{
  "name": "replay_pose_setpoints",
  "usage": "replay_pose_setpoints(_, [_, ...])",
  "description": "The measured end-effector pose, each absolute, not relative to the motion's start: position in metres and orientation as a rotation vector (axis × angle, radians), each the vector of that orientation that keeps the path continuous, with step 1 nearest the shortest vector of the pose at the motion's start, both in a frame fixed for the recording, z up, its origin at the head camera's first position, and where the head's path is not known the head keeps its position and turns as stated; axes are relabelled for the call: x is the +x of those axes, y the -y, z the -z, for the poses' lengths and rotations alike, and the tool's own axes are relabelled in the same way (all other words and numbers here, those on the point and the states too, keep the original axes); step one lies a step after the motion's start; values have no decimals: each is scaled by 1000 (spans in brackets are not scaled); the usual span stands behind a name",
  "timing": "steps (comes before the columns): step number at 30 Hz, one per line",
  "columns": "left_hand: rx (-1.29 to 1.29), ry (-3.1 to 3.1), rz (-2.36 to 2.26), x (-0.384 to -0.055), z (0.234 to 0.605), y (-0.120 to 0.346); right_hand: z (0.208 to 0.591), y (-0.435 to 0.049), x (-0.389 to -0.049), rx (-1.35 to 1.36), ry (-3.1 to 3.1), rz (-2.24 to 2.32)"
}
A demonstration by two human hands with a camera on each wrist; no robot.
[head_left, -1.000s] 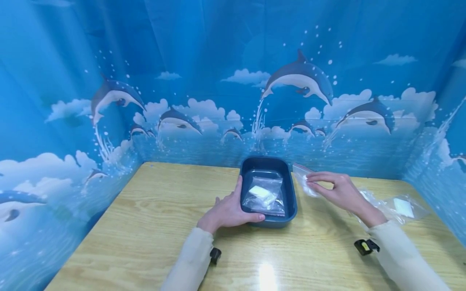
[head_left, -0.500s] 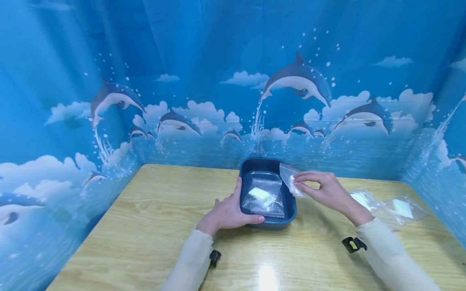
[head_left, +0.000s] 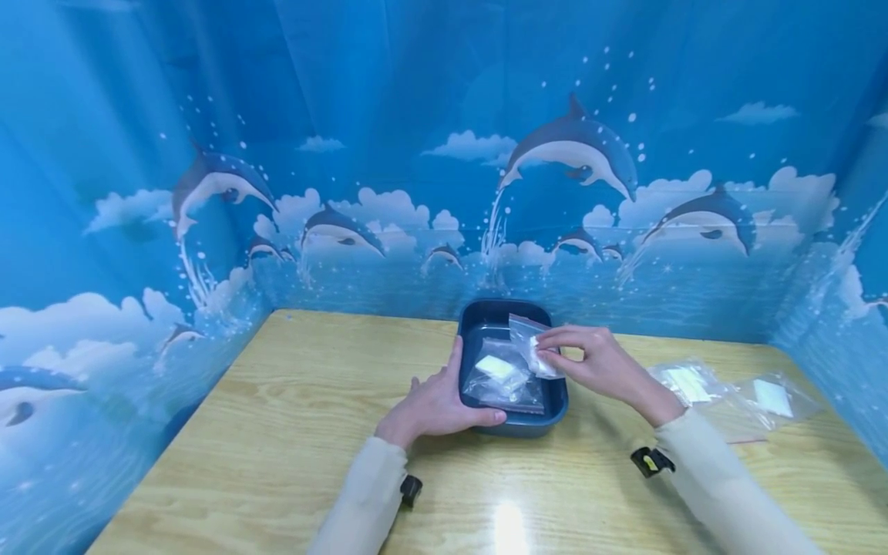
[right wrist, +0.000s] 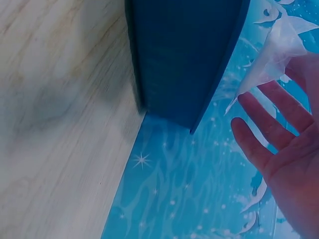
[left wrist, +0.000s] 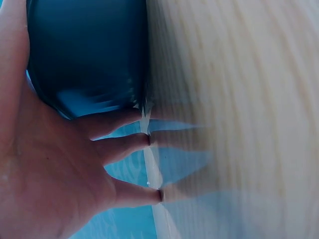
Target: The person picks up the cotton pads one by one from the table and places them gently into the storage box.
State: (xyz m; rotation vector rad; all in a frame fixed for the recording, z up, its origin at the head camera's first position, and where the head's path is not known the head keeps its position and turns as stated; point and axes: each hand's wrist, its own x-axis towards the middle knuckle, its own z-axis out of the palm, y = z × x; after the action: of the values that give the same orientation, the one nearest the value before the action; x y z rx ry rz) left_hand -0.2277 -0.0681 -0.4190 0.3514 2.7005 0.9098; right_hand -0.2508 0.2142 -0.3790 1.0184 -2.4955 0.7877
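Note:
A dark blue plastic bin (head_left: 509, 426) stands near the back of the table. My left hand (head_left: 432, 403) rests against its near left corner, the thumb along the front rim and the index finger up the left side. In the left wrist view the other fingers (left wrist: 124, 148) reach straight and spread towards the tabletop. My right hand (head_left: 590, 358) pinches a small clear zip bag (head_left: 522, 333) with something white in it, above the bin's right half. Another zip bag (head_left: 496, 368), holding a white block, lies inside the bin.
Right of the bin, clear bags (head_left: 687, 381) with white pieces lie on the wooden table (head_left: 277, 432), one bag (head_left: 771, 397) farther right. A blue dolphin-print curtain (head_left: 388, 154) hangs behind and around the table.
My right hand has moved left with the zip bag, from beside the bin to over it. The left hand and the bin have stayed in place.

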Motion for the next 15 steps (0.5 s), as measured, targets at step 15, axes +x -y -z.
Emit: replay_pose_setpoints(15, [364,-2700,-925,-228,419,68,387,-186,-255,1164,2536,-604])
